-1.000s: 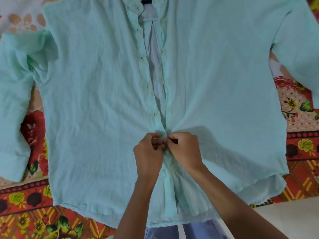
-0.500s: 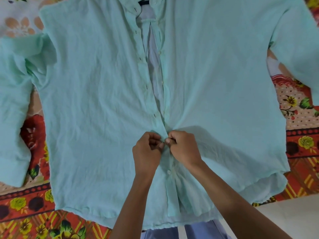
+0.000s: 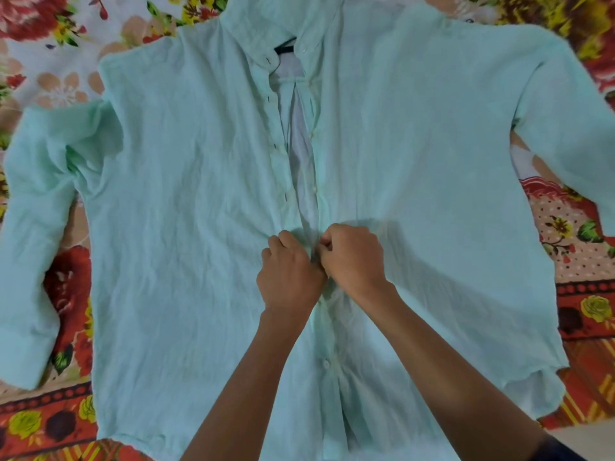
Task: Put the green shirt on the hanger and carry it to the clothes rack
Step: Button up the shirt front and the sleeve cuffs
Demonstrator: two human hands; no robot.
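text: none legible | labels: none | shirt (image 3: 186, 227): no readable print

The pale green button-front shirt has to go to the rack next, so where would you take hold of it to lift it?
Probably at the collar of the pale green button-front shirt, coming from above its far end. A dark hanger piece shows inside the neck opening, so lifting there lets the shirt hang. Both the left hand and right hand are pinching the placket.
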